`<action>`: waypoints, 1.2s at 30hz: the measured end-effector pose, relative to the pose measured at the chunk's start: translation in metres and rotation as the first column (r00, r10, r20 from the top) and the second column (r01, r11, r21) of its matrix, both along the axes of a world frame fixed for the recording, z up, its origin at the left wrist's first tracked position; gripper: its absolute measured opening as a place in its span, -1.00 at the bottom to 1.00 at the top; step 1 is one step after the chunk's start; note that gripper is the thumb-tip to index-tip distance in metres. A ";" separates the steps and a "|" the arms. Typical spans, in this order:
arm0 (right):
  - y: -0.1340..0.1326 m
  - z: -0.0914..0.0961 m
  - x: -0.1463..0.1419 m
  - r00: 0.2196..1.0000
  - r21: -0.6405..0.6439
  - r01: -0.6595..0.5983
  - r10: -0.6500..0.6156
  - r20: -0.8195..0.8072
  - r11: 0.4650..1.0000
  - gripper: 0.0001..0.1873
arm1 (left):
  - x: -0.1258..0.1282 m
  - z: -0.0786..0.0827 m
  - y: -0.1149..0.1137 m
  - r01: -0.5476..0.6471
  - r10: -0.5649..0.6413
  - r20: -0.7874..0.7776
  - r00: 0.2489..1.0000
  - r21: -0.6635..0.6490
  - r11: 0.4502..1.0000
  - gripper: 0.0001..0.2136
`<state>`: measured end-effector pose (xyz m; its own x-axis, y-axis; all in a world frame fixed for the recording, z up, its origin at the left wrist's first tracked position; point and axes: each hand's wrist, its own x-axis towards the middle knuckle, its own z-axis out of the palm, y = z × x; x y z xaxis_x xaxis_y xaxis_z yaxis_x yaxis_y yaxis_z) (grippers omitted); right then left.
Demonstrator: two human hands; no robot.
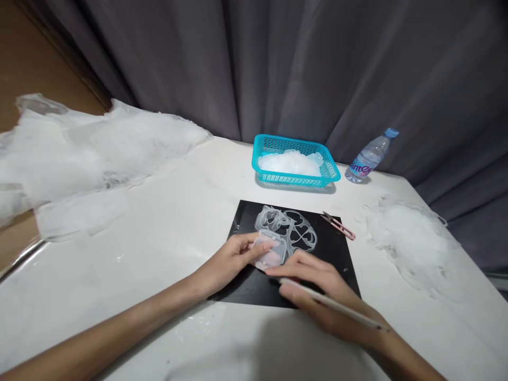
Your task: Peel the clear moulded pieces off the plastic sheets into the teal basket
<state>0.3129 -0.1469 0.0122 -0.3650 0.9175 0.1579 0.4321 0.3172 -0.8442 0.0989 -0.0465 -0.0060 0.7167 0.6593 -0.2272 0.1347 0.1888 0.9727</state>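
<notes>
My left hand (pixel 246 250) is closed on a translucent, rounded-square plastic piece (pixel 281 252), its thumb lying across the face. A slim, pale pen-like tool (pixel 335 305) lies in my closed right hand (pixel 317 280), its back end pointing to the lower right. My right fingertips are at the lower edge of the plastic piece; whether they touch it is unclear. The tool's front tip is blurred. Under both hands lies a black mat (pixel 250 288). Just beyond them, a sheet of translucent cut-out scrap (pixel 304 230) with curved openings rests on the mat.
Pink-handled snips (pixel 339 226) lie across the mat's right edge. Behind the mat stands a turquoise basket (pixel 296 180) holding translucent pieces, with a water bottle (pixel 369 159) to its right. Piles of translucent sheets (pixel 91 153) lie at left and a smaller pile (pixel 413 243) at right.
</notes>
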 end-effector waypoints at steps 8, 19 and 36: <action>0.022 -0.022 0.020 0.945 0.326 0.235 -0.293 0.141 0.916 -0.64 | -0.004 0.001 -0.011 0.122 -0.120 -0.082 0.989 0.018 0.992 -0.67; 0.024 -0.023 -0.010 0.957 0.075 0.284 -0.287 0.036 0.956 -0.82 | -0.006 -0.006 -0.035 0.276 -0.038 -0.333 0.942 0.708 0.650 -0.66; 0.030 -0.025 0.019 0.928 -0.123 0.362 -0.370 -0.049 0.924 -0.63 | 0.000 -0.001 -0.008 -0.154 0.152 0.026 0.988 0.118 0.981 -0.67</action>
